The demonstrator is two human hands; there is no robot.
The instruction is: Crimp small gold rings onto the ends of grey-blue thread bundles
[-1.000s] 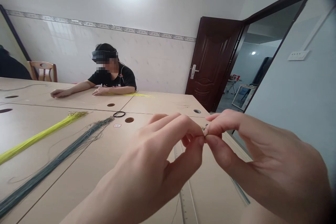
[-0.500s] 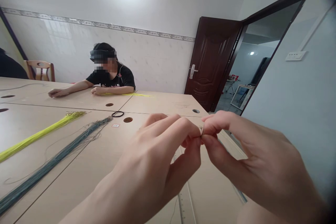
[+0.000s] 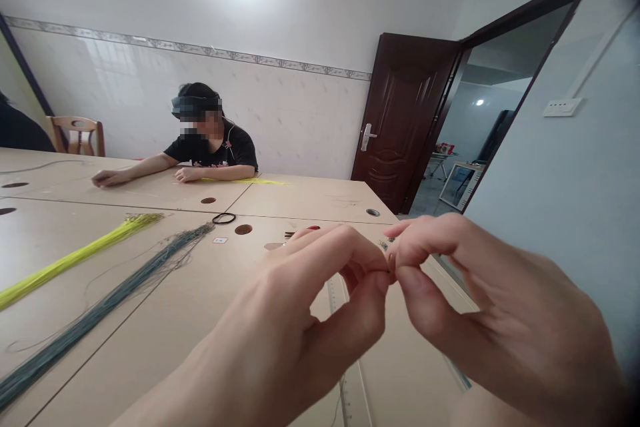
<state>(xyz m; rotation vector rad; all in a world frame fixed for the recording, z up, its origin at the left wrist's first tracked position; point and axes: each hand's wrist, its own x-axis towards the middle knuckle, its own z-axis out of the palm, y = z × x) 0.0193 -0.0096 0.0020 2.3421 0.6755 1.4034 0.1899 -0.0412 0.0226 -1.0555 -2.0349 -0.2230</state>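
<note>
My left hand (image 3: pixel 300 297) is over the table with its thumb and forefinger pinched together. Facing it, my right hand (image 3: pixel 485 293) also pinches, its fingertips nearly touching those of the left. Between the fingertips shows a tiny golden-brown sliver (image 3: pixel 390 260), too small to name, and what each hand grips is mostly hidden. Under the hands lies a clear ruler (image 3: pixel 345 383), partly covered by the left hand. A few tiny metallic bits (image 3: pixel 384 244) lie just past the fingertips. Behind the left knuckles a red object (image 3: pixel 313 228) shows in part.
On the left, a bundle of yellow strands (image 3: pixel 83 252) and a bundle of grey-blue strands (image 3: pixel 107 313) lie across the tabletop (image 3: pixel 200 347). A black ring (image 3: pixel 223 218) and a small label (image 3: pixel 219 240) are close by. A person (image 3: pixel 215 143) sits across the table.
Both hands have shifted slightly down and to the right, still pinching close together. The red object and some small items behind the left hand have come into view.
</note>
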